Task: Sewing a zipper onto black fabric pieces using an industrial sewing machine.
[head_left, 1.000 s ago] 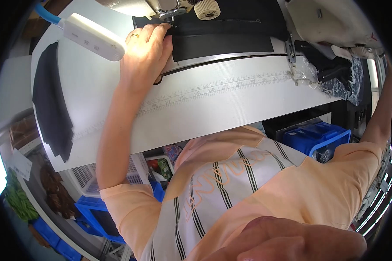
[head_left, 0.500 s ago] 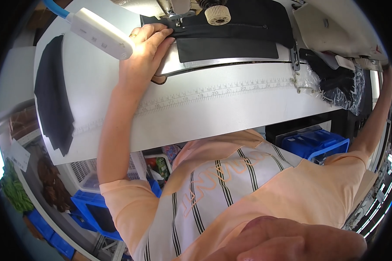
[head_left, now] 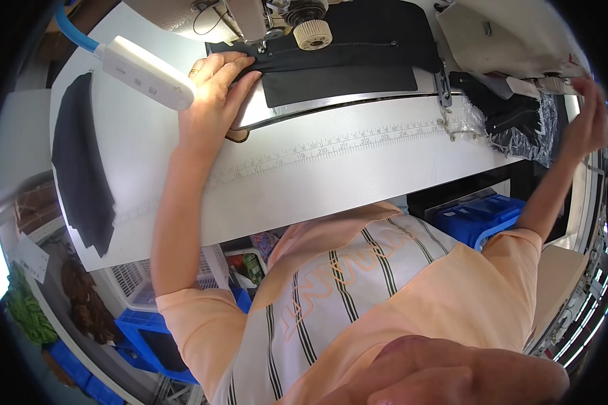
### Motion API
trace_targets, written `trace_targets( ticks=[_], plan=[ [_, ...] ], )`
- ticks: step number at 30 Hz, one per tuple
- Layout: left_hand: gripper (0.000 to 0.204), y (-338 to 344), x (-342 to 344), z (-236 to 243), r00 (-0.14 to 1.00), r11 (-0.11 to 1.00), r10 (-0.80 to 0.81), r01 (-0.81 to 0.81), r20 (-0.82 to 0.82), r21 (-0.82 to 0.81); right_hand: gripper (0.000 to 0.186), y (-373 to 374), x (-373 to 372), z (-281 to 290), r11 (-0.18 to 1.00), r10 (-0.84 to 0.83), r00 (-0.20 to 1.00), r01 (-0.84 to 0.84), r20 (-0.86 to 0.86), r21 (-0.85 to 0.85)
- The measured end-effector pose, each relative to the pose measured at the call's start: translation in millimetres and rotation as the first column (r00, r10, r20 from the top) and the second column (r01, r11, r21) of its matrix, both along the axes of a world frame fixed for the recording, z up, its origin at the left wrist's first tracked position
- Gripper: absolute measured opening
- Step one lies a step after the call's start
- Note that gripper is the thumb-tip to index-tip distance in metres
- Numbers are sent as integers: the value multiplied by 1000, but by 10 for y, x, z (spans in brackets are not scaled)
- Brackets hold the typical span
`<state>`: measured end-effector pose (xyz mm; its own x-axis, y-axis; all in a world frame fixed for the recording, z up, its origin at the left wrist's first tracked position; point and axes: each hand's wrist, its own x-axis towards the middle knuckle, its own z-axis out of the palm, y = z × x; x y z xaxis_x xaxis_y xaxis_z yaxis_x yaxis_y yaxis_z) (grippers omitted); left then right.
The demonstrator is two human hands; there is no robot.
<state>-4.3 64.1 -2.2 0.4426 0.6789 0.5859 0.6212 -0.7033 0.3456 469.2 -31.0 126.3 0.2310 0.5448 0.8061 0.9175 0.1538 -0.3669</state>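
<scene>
Left hand (head_left: 213, 88), thumb apart, is laid on cloth (head_left: 338, 86); right hand (head_left: 586, 125), grip unclear; fabric (head_left: 80, 162) is set by table's (head_left: 358, 179) left edge.

A: ok headcount, how many hands?
B: two lol, one left hand (head_left: 213, 91), one right hand (head_left: 586, 125)
A: machines?
B: one sewing machine (head_left: 175, 19), with one round cream dial (head_left: 313, 35)
A: and fabric?
B: two lots: black cloth (head_left: 341, 86) at the needle plus one dark cloth strip (head_left: 81, 165). can't count layers in either tbh. one zipper (head_left: 365, 44) in the first
A: other stuff?
B: one tabletop (head_left: 304, 196), one clear plastic bag (head_left: 552, 131), one white gadget (head_left: 148, 73) on one blue cable (head_left: 76, 32), one white basket (head_left: 134, 275)
</scene>
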Motion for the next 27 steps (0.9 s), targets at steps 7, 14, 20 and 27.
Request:
trace_targets(
  ticks=[7, 14, 20, 27],
  plan=[
    [11, 59, -24, -1, 996, 995, -91, 92, 25, -40, 50, 371, -1807, -1163, 683, 596, 780, -364, 194, -633],
    [7, -737, -111, 112, 992, 960, -120, 105, -41, -259, 49, -249, -1827, -1129, 649, 669, 707, -407, 228, -643],
    [18, -752, 16, 243, 989, 978, -103, 81, -108, -191, 53, -376, -2323, -1184, 485, 839, 537, -666, 87, -567],
    [19, -445, -66, 357, 983, 901, -127, 58, -134, -430, 53, -216, -2431, -1196, 543, 822, 543, -658, 172, -522]
  ],
)
